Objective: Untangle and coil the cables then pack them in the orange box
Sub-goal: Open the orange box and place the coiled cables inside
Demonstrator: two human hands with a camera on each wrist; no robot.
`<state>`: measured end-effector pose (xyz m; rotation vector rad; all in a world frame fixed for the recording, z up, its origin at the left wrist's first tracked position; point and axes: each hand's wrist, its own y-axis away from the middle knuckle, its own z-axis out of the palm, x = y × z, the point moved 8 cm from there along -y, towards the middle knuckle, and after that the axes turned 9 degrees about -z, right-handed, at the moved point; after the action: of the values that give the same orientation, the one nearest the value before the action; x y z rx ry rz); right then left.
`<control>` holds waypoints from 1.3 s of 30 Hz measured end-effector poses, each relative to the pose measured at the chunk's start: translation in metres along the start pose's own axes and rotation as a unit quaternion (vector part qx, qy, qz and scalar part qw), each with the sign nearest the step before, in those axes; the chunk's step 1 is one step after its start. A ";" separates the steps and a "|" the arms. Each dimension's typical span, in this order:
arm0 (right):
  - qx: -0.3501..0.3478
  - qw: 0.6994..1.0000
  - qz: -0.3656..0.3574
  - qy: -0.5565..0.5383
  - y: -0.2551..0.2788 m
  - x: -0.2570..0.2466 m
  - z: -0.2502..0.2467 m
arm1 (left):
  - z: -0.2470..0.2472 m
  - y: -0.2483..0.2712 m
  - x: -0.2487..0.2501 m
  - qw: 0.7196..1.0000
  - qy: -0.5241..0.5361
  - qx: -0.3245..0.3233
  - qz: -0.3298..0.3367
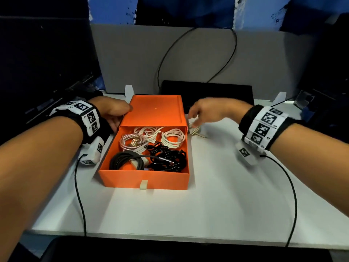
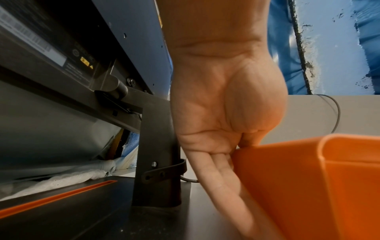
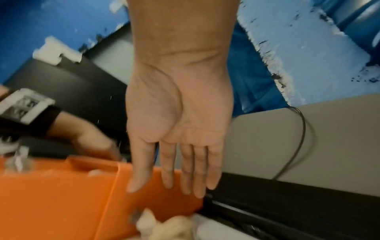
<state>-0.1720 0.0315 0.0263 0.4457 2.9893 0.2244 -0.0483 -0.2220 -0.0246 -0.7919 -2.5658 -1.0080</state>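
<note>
The orange box (image 1: pixel 145 178) sits in the middle of the white table (image 1: pixel 217 205), its drawer pulled out toward the person from under the orange sleeve (image 1: pixel 156 108). Inside the drawer lie coiled cables: two white coils (image 1: pixel 172 138) at the back, a pink braided one (image 1: pixel 128 142) at the left, a grey-black coil (image 1: pixel 128 160) in the near left corner and a glossy black bundle (image 1: pixel 168 159) at the right. One more pale cable (image 1: pixel 195 129) lies loose on the table, just beside the box's right wall.

The left hand (image 1: pixel 113 112) rests against the sleeve's left side; from the left wrist view its fingers (image 2: pixel 222 175) lie straight along the orange wall with the thumb over the top edge, so it steadies rather than grips. The right hand (image 1: pixel 205 112) hovers over the loose cable with fingers (image 3: pixel 193 170) spread and relaxed, holding nothing.

Behind the box a flat black device (image 1: pixel 217 91) lies against a grey partition (image 1: pixel 188 57), with a thin black wire (image 1: pixel 170 53) looping up it.
</note>
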 end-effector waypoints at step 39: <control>-0.119 0.988 -0.059 0.077 0.059 -0.143 0.069 | 0.003 -0.003 -0.004 1.000 -0.002 -0.002 0.007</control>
<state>-0.0110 0.0535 -0.0200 0.2346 3.0693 0.6225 -0.0475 -0.2236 -0.0299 -0.8129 -2.5584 -1.0075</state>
